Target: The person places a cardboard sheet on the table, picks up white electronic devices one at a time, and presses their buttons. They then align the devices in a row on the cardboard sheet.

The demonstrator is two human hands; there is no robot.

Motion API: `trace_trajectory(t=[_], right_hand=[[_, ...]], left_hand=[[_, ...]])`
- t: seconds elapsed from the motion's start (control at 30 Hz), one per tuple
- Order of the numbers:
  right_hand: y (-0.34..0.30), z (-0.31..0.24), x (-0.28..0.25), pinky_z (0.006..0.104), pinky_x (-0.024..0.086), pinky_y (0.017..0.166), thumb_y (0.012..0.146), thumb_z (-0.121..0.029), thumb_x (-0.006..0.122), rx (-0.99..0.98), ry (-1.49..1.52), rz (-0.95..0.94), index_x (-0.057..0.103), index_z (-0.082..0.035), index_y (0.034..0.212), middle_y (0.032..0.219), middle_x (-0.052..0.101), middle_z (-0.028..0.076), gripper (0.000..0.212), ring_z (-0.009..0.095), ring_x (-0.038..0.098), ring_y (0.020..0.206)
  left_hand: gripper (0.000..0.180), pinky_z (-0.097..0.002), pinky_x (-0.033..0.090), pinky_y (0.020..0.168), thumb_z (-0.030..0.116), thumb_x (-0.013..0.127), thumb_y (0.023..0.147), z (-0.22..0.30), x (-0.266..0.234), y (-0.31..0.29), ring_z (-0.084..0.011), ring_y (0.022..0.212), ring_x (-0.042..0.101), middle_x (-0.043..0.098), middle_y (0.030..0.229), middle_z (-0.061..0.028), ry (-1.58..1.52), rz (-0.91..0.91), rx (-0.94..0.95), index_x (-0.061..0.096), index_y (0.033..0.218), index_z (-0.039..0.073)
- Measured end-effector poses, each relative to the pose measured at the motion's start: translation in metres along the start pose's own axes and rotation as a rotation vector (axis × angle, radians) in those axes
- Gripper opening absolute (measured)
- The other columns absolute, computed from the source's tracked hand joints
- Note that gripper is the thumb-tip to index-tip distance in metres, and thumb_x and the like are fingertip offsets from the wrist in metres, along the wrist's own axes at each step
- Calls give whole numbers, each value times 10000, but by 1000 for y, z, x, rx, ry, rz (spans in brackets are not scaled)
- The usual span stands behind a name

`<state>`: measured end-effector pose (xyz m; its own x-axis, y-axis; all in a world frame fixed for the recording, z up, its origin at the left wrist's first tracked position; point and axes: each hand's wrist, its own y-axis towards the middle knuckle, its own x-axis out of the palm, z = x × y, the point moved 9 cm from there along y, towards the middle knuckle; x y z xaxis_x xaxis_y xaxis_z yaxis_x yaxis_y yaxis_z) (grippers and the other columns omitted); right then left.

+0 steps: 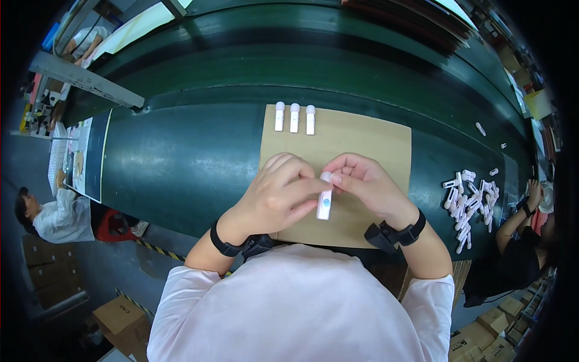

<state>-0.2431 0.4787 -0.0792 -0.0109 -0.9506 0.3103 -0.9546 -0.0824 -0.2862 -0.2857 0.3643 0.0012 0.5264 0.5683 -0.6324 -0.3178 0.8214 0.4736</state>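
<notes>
Between my hands is a small white stick-shaped piece (324,208) with a rounded pale pink cap and a blue round spot on its face. It is held upright over a tan cardboard sheet (368,139). My left hand (274,196) grips its side and upper part with thumb and index finger. My right hand (374,187) pinches the cap at the top; its fingertips partly hide it. Beyond my hands, three similar capped pieces stand in a row near the sheet's far left corner: one left (280,117), one middle (294,119), one right (310,120).
A loose pile of similar pieces (467,205) lies on the green table (181,151) to the right, a few strays beyond it. A metal post (90,78) stands far left. Co-workers sit at left (57,217) and right (512,247). Cardboard boxes (123,323) are on the floor.
</notes>
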Motion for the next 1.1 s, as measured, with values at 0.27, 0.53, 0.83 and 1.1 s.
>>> trace_trajectory(t=[0.27, 0.53, 0.83, 1.1], right_hand=[[46, -13, -50, 209, 466, 718, 944, -123, 601, -121, -646, 175, 610, -13, 1029, 876, 621, -3, 140, 51, 547, 767], [91, -26, -89, 220, 463, 682, 920, -137, 619, -97, -858, 306, 619, -4, 986, 812, 616, 11, 149, 64, 530, 719], [116, -17, -108, 312, 491, 710, 899, -156, 615, -75, -955, 353, 650, -31, 980, 800, 650, 67, 153, 193, 611, 744], [114, -19, -106, 325, 497, 728, 887, -159, 613, -48, -975, 390, 664, -37, 994, 825, 665, 84, 170, 213, 625, 773]], left_hand=[[236, -368, 470, 795, 73, 753, 730, -54, -8, -31, -278, 862, 587, 591, 928, -75, 72, 14, -205, 664, 948, 80], [214, -354, 507, 799, 68, 699, 807, -129, -22, -77, -270, 890, 615, 617, 1003, -119, 47, 182, -511, 631, 1003, 14], [339, -329, 505, 849, 49, 677, 834, -145, -11, -89, -230, 952, 633, 633, 1089, -121, 2, 165, -607, 577, 1155, 3], [364, -337, 509, 868, 55, 665, 850, -153, -4, -92, -224, 960, 637, 648, 1106, -120, -91, 149, -647, 555, 1192, 3]])
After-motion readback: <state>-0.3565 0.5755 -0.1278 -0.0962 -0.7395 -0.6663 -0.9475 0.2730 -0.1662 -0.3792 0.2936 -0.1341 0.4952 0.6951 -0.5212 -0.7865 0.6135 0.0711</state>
